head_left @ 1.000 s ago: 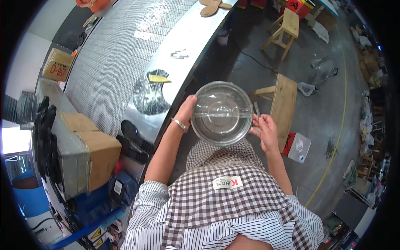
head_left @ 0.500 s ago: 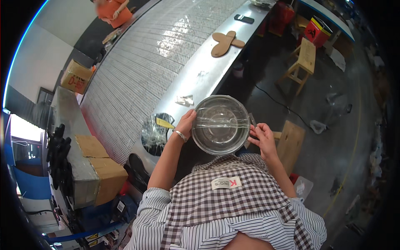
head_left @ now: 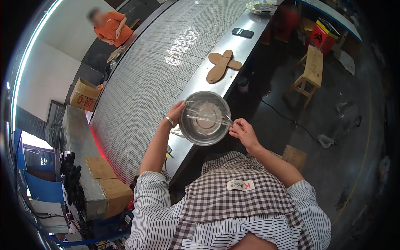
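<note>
A round, shiny bowl point(head_left: 189, 131), clear plastic or metal, is held over the metal ledge's edge in front of me. Its left rim is gripped by my left hand point(head_left: 176, 111). A strip of clear film or tape point(head_left: 208, 119) runs across the bowl's mouth to the right rim. There, my right hand point(head_left: 245, 133) has its fingertips closed on the strip's end. Crossed brown insoles or sole-shaped pieces point(head_left: 223, 66) lie on the ledge beyond the bowl.
A metal mesh conveyor point(head_left: 154, 75) runs along the ledge point(head_left: 196, 81) at the left. Farther along the ledge are a dark phone point(head_left: 243, 32) and a plate point(head_left: 259, 8). A wooden stool point(head_left: 311, 68) and a cable point(head_left: 287, 118) occupy the right floor. Across the conveyor stands a person in orange point(head_left: 112, 29).
The bowl and both hands have shifted left and slightly up in view. My right fingers, earlier spread by the rim, now pinch the film strip, which slants down to the right.
</note>
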Motion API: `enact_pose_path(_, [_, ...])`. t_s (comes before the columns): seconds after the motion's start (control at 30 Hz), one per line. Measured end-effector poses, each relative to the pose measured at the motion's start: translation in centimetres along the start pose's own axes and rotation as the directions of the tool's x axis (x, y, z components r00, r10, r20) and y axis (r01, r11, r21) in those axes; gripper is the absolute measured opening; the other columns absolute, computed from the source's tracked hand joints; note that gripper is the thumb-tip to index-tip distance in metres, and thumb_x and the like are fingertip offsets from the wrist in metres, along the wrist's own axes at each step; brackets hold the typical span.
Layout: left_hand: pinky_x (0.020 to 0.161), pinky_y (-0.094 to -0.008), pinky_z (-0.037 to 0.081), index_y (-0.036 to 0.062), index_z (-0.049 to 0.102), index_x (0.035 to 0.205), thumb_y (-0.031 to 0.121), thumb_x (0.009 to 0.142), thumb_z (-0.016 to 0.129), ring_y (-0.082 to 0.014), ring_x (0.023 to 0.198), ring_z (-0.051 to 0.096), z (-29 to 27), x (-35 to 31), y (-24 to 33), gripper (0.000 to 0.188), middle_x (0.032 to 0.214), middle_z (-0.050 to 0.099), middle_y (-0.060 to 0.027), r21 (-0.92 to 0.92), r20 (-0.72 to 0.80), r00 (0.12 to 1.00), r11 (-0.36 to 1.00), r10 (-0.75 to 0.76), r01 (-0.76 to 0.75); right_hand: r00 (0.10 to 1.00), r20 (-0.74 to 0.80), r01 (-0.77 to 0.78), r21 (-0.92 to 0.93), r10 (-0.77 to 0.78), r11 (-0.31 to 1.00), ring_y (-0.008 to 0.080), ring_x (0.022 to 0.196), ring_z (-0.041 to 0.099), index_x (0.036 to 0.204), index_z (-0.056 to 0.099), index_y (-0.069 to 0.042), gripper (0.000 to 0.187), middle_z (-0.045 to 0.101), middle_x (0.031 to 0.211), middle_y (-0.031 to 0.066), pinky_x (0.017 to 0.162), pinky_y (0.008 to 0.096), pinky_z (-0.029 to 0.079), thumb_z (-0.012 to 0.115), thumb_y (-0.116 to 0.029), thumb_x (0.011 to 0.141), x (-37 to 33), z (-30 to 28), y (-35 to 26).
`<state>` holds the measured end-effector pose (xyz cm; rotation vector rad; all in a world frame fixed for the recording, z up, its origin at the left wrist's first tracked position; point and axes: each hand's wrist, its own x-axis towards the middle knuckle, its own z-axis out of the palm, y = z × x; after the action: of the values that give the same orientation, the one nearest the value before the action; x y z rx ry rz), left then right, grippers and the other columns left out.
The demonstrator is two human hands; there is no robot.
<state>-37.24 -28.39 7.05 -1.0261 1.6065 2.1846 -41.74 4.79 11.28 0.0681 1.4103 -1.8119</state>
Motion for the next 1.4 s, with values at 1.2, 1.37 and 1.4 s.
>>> enact_pose_path(1.2, [0.082, -0.0287, 0.044, 0.0011, 0.057, 0.116, 0.034, 0.092, 0.050, -0.0141, 0.092, 0.055, -2.5, 19.8, 6.9, 0.041, 0.102, 0.062, -0.0075, 0.379, 0.059, 0.979, 0.903, 0.195, -0.202, 0.971, -0.114, -0.209, 0.020, 0.210, 0.978, 0.0179, 0.099, 0.060, 0.103, 0.049, -0.004, 0.016, 0.058, 0.110, 0.0104, 0.079, 0.0289, 0.051, 0.048, -0.017, 0.094, 15.8, -0.7, -3.8])
enact_pose_path(1.37, [0.082, -0.0294, 0.045, 0.0002, 0.058, 0.115, 0.036, 0.092, 0.050, -0.0149, 0.093, 0.056, -2.4, 18.3, 7.8, 0.043, 0.103, 0.062, -0.0079, 0.406, -0.061, 0.998, 0.914, 0.031, -0.003, 0.993, -0.116, -0.044, -0.058, 0.037, 0.997, 0.0091, 0.099, 0.053, 0.105, 0.053, -0.003, 0.018, 0.054, 0.121, 0.0044, 0.086, 0.0266, 0.046, 0.049, -0.016, 0.094, 17.1, -1.2, -3.8])
enact_pose_path(1.4, [0.082, -0.0294, 0.045, 0.0002, 0.058, 0.115, 0.036, 0.092, 0.050, -0.0149, 0.093, 0.056, -2.6, 18.3, 7.3, 0.043, 0.103, 0.062, -0.0079, 0.406, -0.060, 0.998, 0.914, 0.028, -0.001, 0.992, -0.118, -0.046, -0.057, 0.039, 0.997, 0.0091, 0.099, 0.053, 0.105, 0.053, -0.003, 0.018, 0.054, 0.121, 0.0044, 0.086, 0.0266, 0.046, 0.049, -0.016, 0.094, 17.2, -0.9, -3.9])
